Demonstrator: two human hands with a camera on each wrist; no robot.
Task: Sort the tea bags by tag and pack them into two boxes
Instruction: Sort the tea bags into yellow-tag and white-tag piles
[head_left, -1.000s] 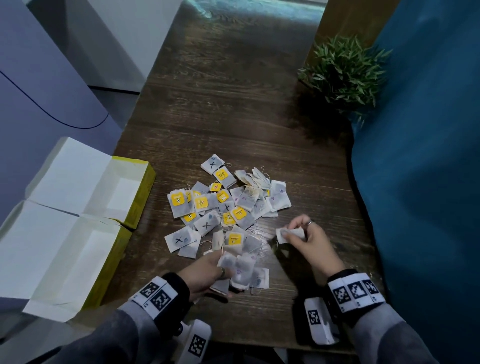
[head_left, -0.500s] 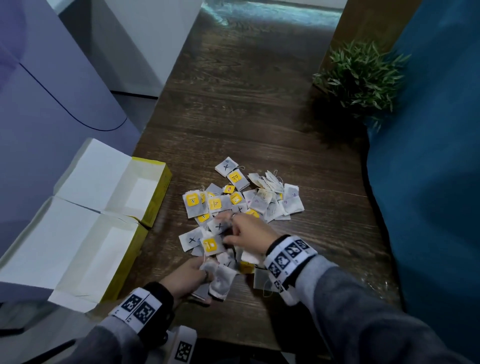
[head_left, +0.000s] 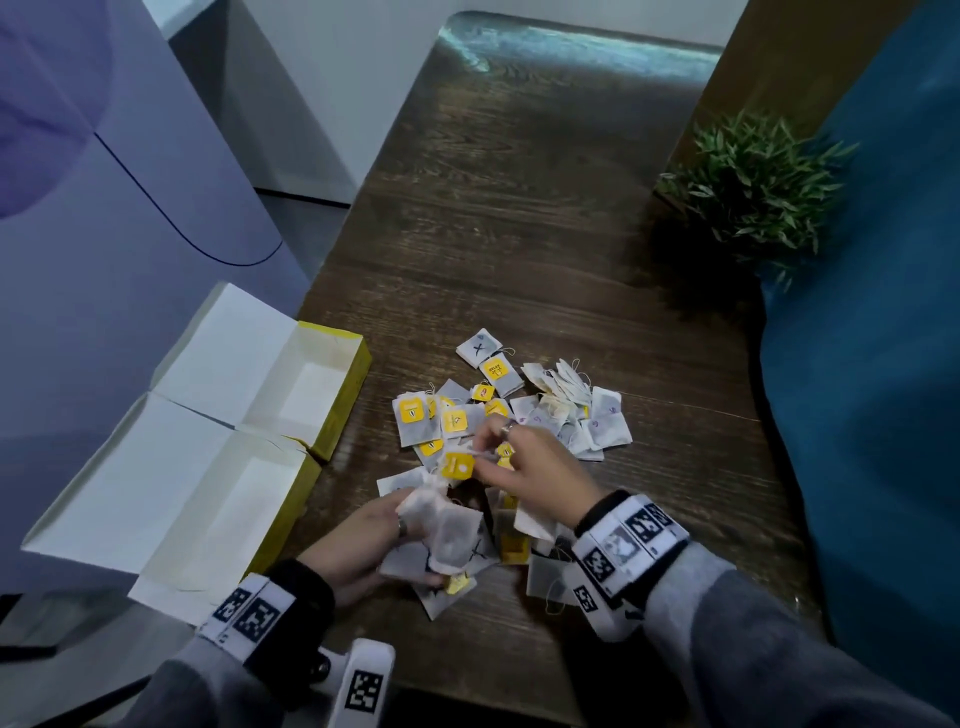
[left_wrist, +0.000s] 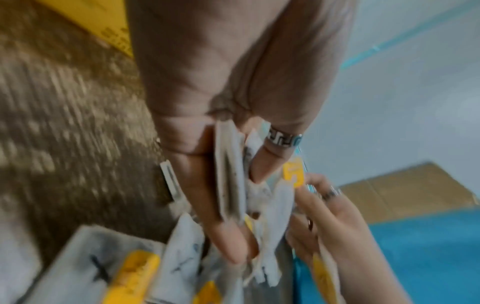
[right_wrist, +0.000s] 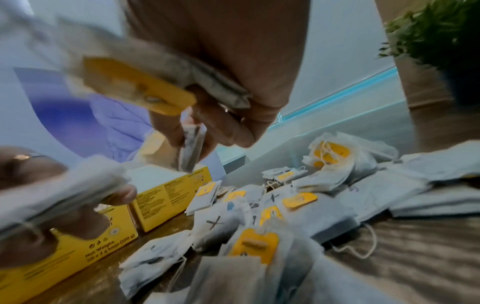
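A heap of tea bags lies on the wooden table, some with yellow tags, some marked with a black X. My left hand grips a small bundle of white tea bags near the front of the heap; the left wrist view shows the same bundle pinched between thumb and fingers. My right hand pinches a tea bag with a yellow tag just above that bundle; in the right wrist view the yellow tag is held up. Two open yellow boxes stand to the left.
A potted green plant stands at the table's right edge beside a teal panel. The boxes' white lids fold out past the table's left edge. Bare wood stretches beyond the heap to the far end.
My right hand let go of its white tag, crossed left over the heap and picked up a yellow-tagged tea bag, now raised beside the left hand's bundle. The left hand has lifted a little.
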